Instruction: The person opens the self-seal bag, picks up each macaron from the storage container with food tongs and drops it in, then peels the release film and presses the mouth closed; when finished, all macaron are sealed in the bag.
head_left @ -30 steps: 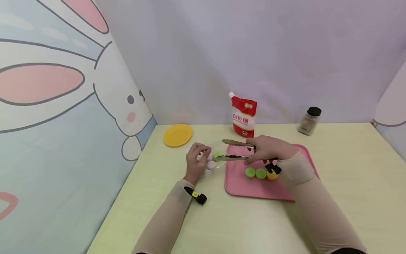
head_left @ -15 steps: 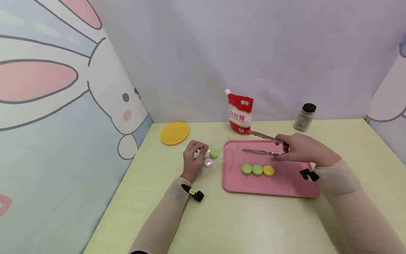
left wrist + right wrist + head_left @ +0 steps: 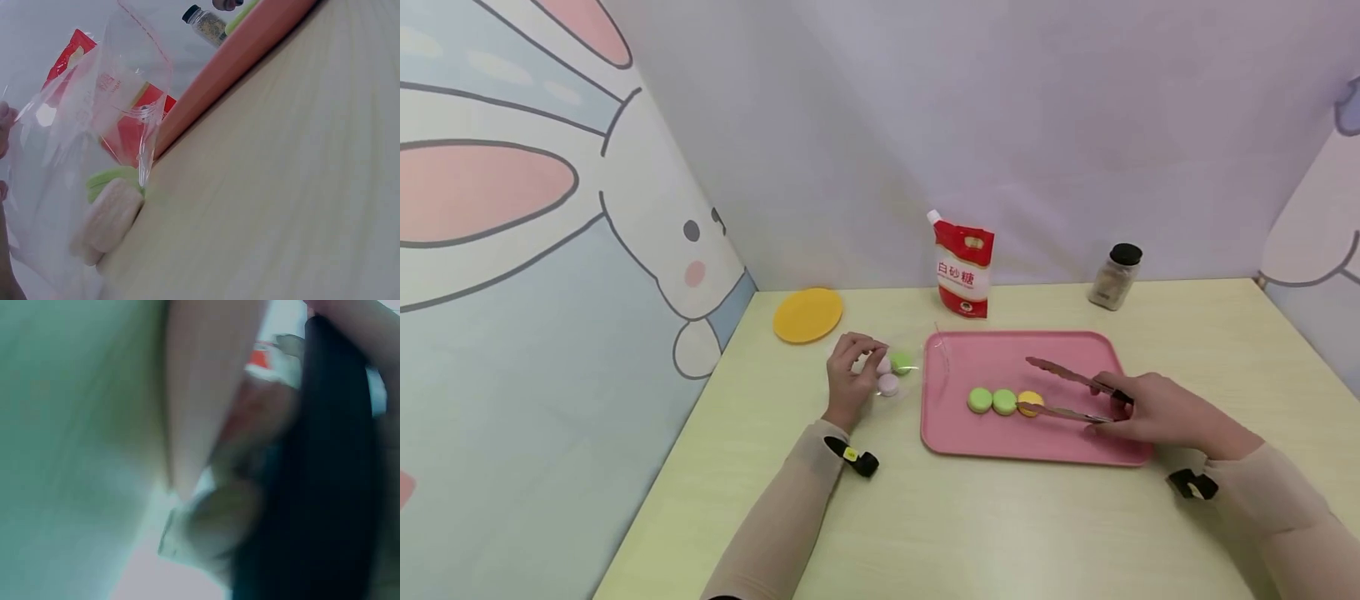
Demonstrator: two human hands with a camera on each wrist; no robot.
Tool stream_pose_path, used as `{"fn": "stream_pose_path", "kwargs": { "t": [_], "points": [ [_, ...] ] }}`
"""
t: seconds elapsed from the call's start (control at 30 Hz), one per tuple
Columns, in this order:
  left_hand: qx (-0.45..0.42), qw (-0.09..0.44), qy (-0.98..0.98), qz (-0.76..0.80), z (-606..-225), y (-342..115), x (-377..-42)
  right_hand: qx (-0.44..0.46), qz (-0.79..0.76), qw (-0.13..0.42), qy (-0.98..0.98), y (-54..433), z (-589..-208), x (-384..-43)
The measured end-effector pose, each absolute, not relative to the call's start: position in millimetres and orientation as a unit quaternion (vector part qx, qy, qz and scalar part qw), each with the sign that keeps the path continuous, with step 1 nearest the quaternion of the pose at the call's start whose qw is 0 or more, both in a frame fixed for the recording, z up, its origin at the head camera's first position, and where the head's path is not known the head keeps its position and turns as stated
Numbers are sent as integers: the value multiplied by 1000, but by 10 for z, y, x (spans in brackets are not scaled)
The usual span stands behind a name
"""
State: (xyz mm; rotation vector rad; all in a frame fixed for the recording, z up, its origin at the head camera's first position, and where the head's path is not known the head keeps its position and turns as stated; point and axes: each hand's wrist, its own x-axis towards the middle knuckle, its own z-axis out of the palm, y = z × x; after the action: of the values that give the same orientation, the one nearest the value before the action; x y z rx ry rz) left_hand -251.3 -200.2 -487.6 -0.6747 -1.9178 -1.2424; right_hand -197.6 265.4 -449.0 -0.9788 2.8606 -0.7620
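My left hand [image 3: 850, 379] pinches the edge of a clear plastic bag [image 3: 59, 169]. A green macaron [image 3: 902, 362] and pale pink macarons [image 3: 888, 384] lie inside it. In my right hand [image 3: 1172, 417] is a pair of metal tongs [image 3: 1067, 413] with dark handles, held with the arms spread over the pink tray [image 3: 1000, 358]. Two green macarons [image 3: 980, 400] and a yellow macaron [image 3: 1032, 397] sit in a row on the tray. The lower tong arm overlaps the yellow macaron in the head view; I cannot tell whether they touch. The right wrist view is blurred.
Behind the tray stands a red and white sugar pouch [image 3: 964, 271]. A black-lidded jar [image 3: 1115, 279] is at the back right, and a yellow plate [image 3: 808, 316] at the back left. A wall painted with a rabbit [image 3: 658, 217] borders the table's left side.
My right hand has drawn the tongs away from the bag, rightward and toward me, over the tray's row of macarons. My left hand keeps its pinch on the bag.
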Motion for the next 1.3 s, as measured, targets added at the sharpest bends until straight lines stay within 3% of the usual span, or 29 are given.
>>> {"fn": "stream_pose_path", "kwargs": {
  "t": [0.37,1.3],
  "points": [
    [-269,377,-739,-490,-4875,-2023,-2522,-334,-237,-36,912,2595,-4634,-1967],
    [-285,383,-737,-478,-4675,-1923,-2384,-308,-246,-35,918,2626,-4719,-1969]
  ]
}}
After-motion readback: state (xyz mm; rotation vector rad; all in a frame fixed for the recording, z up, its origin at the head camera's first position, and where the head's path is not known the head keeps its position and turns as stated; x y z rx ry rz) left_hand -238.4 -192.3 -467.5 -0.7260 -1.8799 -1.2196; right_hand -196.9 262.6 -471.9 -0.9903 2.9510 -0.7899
